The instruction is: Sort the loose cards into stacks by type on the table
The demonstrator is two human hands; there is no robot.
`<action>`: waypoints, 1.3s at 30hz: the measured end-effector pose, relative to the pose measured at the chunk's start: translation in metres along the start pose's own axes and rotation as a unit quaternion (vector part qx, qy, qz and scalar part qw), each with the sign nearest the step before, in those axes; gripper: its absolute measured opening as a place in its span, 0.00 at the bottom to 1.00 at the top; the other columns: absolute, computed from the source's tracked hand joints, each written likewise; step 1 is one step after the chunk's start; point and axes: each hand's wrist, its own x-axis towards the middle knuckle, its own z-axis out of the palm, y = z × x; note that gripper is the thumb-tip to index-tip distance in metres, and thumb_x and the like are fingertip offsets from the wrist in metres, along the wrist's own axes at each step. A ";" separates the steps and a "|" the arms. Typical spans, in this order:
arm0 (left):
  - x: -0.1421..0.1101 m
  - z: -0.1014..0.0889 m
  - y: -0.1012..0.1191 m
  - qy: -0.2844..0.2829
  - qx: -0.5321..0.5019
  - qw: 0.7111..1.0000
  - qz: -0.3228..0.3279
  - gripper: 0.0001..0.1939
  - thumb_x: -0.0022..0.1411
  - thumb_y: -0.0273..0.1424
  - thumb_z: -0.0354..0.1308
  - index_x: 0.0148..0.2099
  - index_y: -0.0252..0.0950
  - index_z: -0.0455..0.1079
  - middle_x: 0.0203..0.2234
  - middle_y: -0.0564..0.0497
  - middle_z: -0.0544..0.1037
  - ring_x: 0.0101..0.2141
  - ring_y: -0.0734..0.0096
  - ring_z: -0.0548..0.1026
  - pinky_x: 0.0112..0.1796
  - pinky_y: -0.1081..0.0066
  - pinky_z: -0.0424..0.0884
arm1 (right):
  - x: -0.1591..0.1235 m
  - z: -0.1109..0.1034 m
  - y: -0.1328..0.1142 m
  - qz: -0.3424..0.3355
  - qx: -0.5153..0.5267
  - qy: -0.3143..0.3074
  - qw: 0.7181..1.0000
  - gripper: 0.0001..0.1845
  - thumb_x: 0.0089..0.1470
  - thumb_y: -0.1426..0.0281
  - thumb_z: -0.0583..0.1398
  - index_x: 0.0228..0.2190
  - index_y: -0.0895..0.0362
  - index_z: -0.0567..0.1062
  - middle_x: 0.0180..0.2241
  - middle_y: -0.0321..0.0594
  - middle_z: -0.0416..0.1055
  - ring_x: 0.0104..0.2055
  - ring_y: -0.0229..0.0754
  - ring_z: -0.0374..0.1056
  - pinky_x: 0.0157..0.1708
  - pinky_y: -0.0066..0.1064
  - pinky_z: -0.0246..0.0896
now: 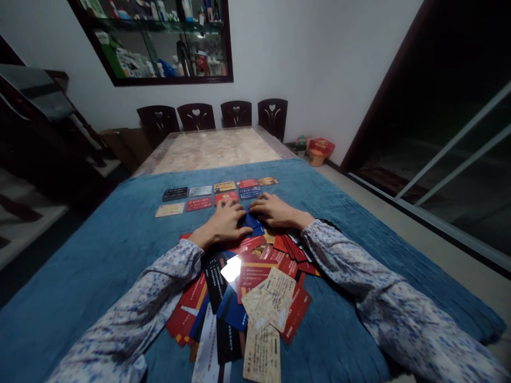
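Observation:
Near the middle of the table, my left hand (pixel 227 221) rests with bent fingers and thumb at the left edge of some blue cards (pixel 255 229). From the other side, my right hand (pixel 276 209) has its curled fingertips on the same blue cards. Below my hands spreads a loose, overlapping pile of cards: red cards (pixel 255 276), black cards (pixel 217 282), beige cards (pixel 263 351) and more. Beyond my hands lie neat rows, with a black card (pixel 175 193), a yellow card (pixel 224 186), a cream card (pixel 170 209) and a dark blue card (pixel 250 193) among them.
A blue cloth (pixel 131 239) covers the near part of the long table; its far marble-patterned top (pixel 215 146) is bare. Several dark chairs (pixel 196 116) stand at the far end. A lit shelf cabinet (pixel 171 48) is set in the wall. An orange bucket (pixel 317 157) sits on the floor.

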 end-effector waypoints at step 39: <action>-0.003 -0.006 -0.005 -0.011 0.000 1.000 -0.012 0.14 0.68 0.39 0.57 0.42 0.36 0.79 0.46 0.39 0.80 0.53 0.48 0.68 0.53 0.48 0.62 | 0.003 0.004 0.004 0.008 -0.015 0.016 1.000 0.19 0.63 0.64 0.61 0.53 0.57 0.78 0.56 0.51 0.75 0.58 0.57 0.60 0.54 0.51 0.58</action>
